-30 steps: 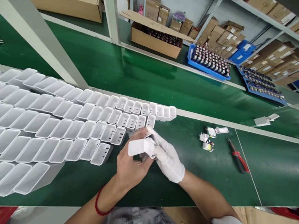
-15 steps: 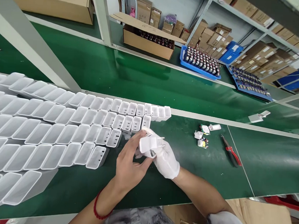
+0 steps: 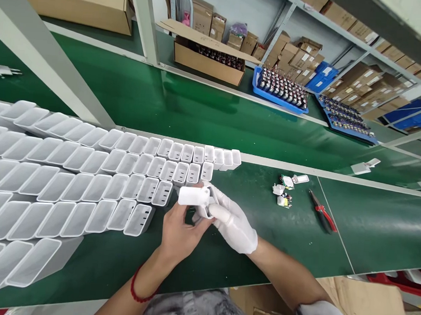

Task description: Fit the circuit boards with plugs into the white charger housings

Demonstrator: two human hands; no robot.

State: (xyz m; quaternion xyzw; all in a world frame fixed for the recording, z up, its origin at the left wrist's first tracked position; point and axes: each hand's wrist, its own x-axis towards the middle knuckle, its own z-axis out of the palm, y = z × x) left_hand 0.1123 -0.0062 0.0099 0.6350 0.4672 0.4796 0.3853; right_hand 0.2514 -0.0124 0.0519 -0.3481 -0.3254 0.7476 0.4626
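Observation:
In front of me my left hand (image 3: 180, 233), bare and with a red bracelet at the wrist, is closed around a small white plastic case (image 3: 213, 195). My right hand (image 3: 237, 227) wears a white glove and grips the same case from the right, its thumb at the case's open end. A white plug piece (image 3: 192, 196) with a flat face sticks out to the left over my left fingers. Whether it is joined to the case I cannot tell. Rows of open white plastic cases (image 3: 112, 190) stand close by on the left.
To the right on the green bench (image 3: 262, 254) lie several small circuit parts (image 3: 282, 190) and red-handled pliers (image 3: 322, 212). A blue tray of components (image 3: 281, 90) and a long cardboard box (image 3: 208, 63) sit on the raised shelf behind. A slanted post (image 3: 60, 55) rises at left.
The white plug piece has turned: its metal pins pointed right before, and now its flat face extends left. The gloved thumb has come to the case opening.

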